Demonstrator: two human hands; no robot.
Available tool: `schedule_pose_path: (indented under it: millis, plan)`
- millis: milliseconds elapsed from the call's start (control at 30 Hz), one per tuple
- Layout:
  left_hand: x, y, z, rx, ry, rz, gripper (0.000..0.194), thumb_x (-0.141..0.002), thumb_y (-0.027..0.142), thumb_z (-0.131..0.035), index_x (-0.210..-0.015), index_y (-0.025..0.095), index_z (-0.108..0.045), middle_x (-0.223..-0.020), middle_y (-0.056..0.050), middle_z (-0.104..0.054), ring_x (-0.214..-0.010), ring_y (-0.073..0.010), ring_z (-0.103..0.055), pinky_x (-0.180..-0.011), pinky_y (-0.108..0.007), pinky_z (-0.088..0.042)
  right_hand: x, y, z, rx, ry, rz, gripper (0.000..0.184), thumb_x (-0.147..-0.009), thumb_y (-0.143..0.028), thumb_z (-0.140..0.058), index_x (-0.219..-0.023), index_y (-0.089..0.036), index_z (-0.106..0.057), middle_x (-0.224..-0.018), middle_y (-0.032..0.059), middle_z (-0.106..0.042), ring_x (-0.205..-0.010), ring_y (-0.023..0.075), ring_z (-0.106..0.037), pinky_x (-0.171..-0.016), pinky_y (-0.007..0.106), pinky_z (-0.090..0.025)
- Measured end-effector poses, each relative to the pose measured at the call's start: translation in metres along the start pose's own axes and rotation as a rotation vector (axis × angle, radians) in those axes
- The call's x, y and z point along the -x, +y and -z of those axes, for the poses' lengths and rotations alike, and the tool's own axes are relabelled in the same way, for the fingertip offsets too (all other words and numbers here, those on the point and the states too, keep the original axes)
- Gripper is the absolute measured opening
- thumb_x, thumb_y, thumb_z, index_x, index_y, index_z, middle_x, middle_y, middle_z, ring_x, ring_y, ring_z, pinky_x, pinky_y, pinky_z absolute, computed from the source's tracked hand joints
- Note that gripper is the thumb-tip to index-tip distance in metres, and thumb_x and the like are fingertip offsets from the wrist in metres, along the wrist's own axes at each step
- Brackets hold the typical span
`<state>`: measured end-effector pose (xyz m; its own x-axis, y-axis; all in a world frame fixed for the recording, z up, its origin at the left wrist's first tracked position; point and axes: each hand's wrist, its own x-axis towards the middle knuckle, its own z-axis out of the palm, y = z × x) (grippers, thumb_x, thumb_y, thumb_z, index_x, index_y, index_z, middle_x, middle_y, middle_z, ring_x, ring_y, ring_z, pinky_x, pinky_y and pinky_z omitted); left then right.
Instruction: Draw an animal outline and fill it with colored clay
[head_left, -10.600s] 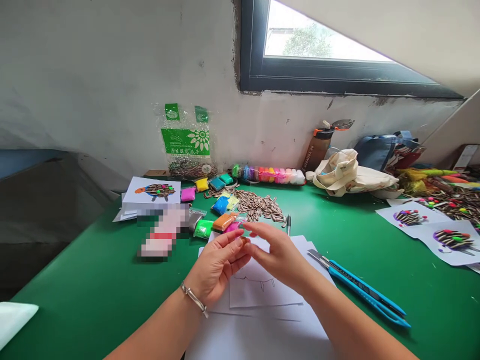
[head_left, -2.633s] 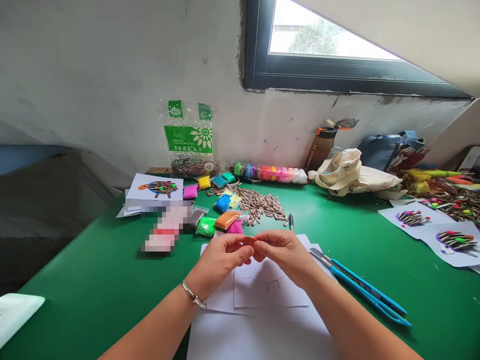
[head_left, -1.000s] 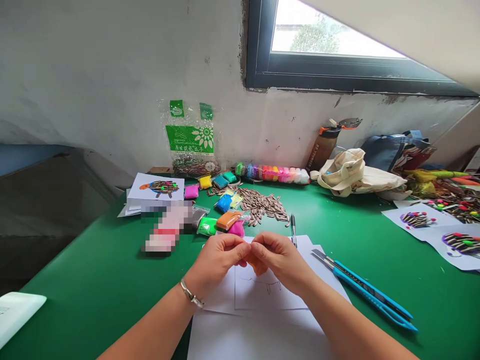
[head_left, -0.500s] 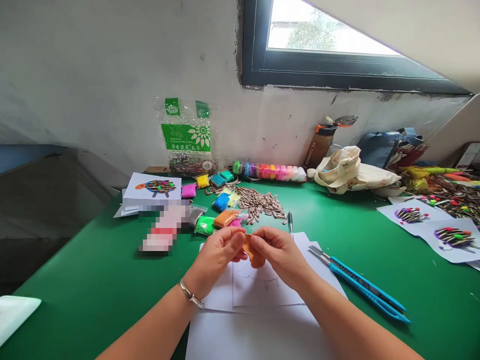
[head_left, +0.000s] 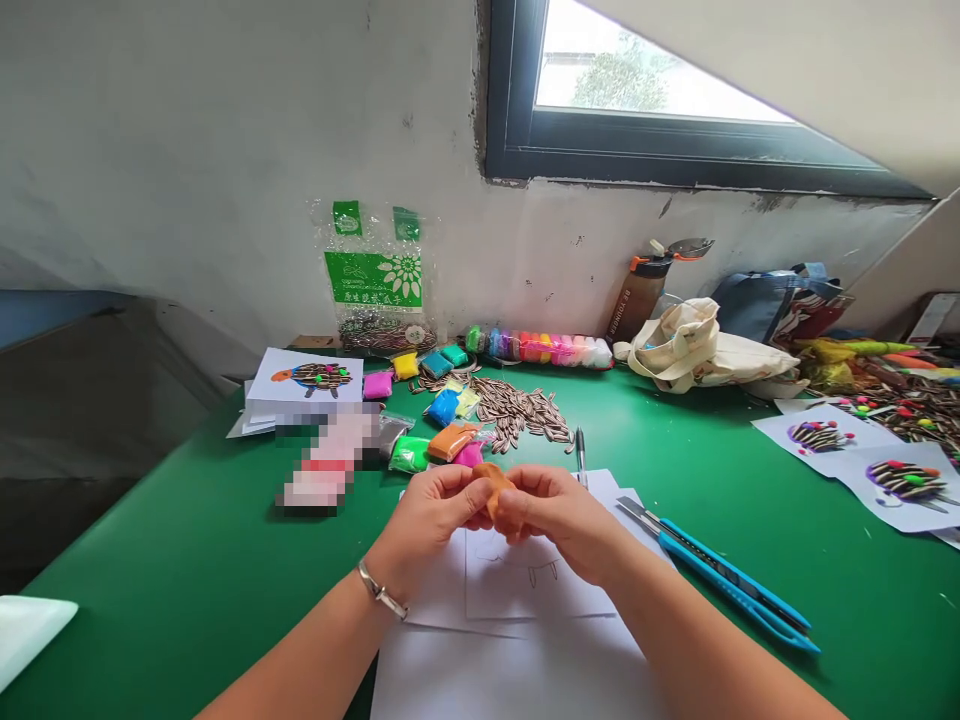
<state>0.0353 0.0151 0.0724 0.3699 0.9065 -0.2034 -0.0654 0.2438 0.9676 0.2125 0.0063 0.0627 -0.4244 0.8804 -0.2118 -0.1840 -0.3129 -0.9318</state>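
Between my two hands is a soft piece of orange modelling clay [head_left: 495, 492], pinched by thumbs and fingers above the paper. My left hand [head_left: 442, 505] grips its left side, and my right hand [head_left: 551, 508] its right side. Under them lies a white sheet with a pencil-like line drawing [head_left: 544, 575], partly covered by the hands; short leg shapes show. Just beyond are packets of clay: an orange one [head_left: 452, 441], a bright green one [head_left: 411, 454] and a magenta one [head_left: 470, 455].
Sunflower seeds [head_left: 521, 405] lie piled behind the packets, near a pen [head_left: 580, 455]. A blue utility knife [head_left: 735, 580], blade out, rests to the right. Seed-covered pictures [head_left: 907, 480] lie at far right, and a turtle picture [head_left: 304, 380] at left. A bottle [head_left: 636, 300] stands by the wall.
The orange clay has been turned and bunched up between my fingers, where before it hung as a flatter flap. Both hands have shifted slightly down.
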Motion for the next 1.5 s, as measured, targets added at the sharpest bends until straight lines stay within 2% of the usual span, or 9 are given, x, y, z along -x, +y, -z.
schedule_pose_path:
  millis: [200,367,533,733,867,967,1233,1400,1500]
  plan:
    - [0.0,-0.003,0.0,0.003,0.025,0.013,0.041,-0.063,0.042,-0.084,-0.087,0.011,-0.073,-0.073,-0.004,-0.068,-0.067,-0.0143,-0.059,-0.065,-0.027,-0.047,-0.001,0.0,-0.002,0.023,0.06,0.081,0.028,-0.074,-0.039,-0.077,-0.077,-0.013,-0.065,-0.068,0.0031,-0.064,-0.062,0.0107,-0.051,-0.061,0.025,-0.039]
    - [-0.001,-0.003,0.001,0.058,0.119,-0.016,0.042,-0.062,0.04,-0.085,-0.092,0.012,-0.074,-0.079,-0.006,-0.071,-0.07,-0.0154,-0.061,-0.068,-0.028,-0.05,-0.001,0.004,0.004,-0.085,0.022,-0.03,0.036,-0.08,-0.048,-0.07,-0.092,-0.014,-0.068,-0.085,0.0069,-0.066,-0.067,0.0125,-0.058,-0.065,0.028,-0.046]
    - [0.0,-0.002,0.002,0.052,0.095,-0.034,0.038,-0.069,0.042,-0.081,-0.093,0.013,-0.073,-0.078,-0.005,-0.072,-0.07,-0.0144,-0.062,-0.067,-0.025,-0.049,-0.003,0.005,0.005,-0.027,0.056,-0.01,0.026,-0.072,-0.037,-0.078,-0.078,-0.014,-0.068,-0.075,0.0048,-0.066,-0.065,0.0122,-0.057,-0.065,0.027,-0.045]
    - [0.0,-0.001,0.002,0.001,0.04,-0.04,0.031,-0.07,0.039,-0.08,-0.086,0.013,-0.075,-0.075,-0.005,-0.072,-0.07,-0.0156,-0.062,-0.066,-0.026,-0.05,0.001,-0.002,0.008,0.135,0.026,0.037,0.021,-0.074,-0.034,-0.075,-0.075,-0.013,-0.072,-0.068,0.0041,-0.064,-0.065,0.0134,-0.055,-0.064,0.028,-0.042]
    - [0.0,-0.004,0.002,0.017,0.132,-0.048,0.034,-0.066,0.041,-0.082,-0.083,0.013,-0.076,-0.07,-0.004,-0.07,-0.064,-0.0134,-0.059,-0.063,-0.025,-0.049,0.002,-0.005,0.013,0.14,0.002,0.006,0.031,-0.076,-0.041,-0.073,-0.093,-0.015,-0.073,-0.081,0.0061,-0.067,-0.069,0.0138,-0.058,-0.067,0.028,-0.043]
    - [0.0,-0.003,0.002,0.048,0.167,-0.053,0.035,-0.064,0.042,-0.083,-0.083,0.013,-0.076,-0.073,-0.004,-0.071,-0.066,-0.0137,-0.06,-0.063,-0.024,-0.049,0.0,-0.001,0.013,0.135,0.018,-0.036,0.035,-0.079,-0.049,-0.07,-0.092,-0.016,-0.072,-0.084,0.0064,-0.067,-0.071,0.0142,-0.059,-0.065,0.027,-0.041]
    - [0.001,0.0,0.001,0.051,0.126,-0.058,0.036,-0.068,0.044,-0.081,-0.086,0.013,-0.076,-0.078,-0.006,-0.072,-0.069,-0.0142,-0.061,-0.067,-0.026,-0.05,0.0,-0.002,0.011,0.104,0.067,0.045,0.029,-0.072,-0.041,-0.075,-0.07,-0.015,-0.063,-0.062,-0.0004,-0.057,-0.061,0.0109,-0.048,-0.062,0.025,-0.036]
    - [0.002,0.002,0.0,-0.007,-0.057,-0.073,0.036,-0.071,0.043,-0.079,-0.094,0.015,-0.076,-0.081,-0.006,-0.071,-0.075,-0.016,-0.06,-0.071,-0.027,-0.049,0.005,-0.01,0.014,0.259,0.041,0.033,0.027,-0.073,-0.04,-0.072,-0.073,-0.014,-0.065,-0.067,0.0024,-0.059,-0.065,0.0134,-0.05,-0.063,0.028,-0.037]
    - [0.002,0.004,-0.001,-0.058,-0.061,-0.073,0.031,-0.071,0.04,-0.078,-0.089,0.015,-0.077,-0.073,-0.004,-0.069,-0.071,-0.0154,-0.058,-0.067,-0.027,-0.048,0.005,-0.011,0.015,0.232,0.03,-0.003,0.029,-0.074,-0.042,-0.073,-0.079,-0.015,-0.066,-0.071,0.0026,-0.061,-0.064,0.013,-0.051,-0.062,0.027,-0.038]
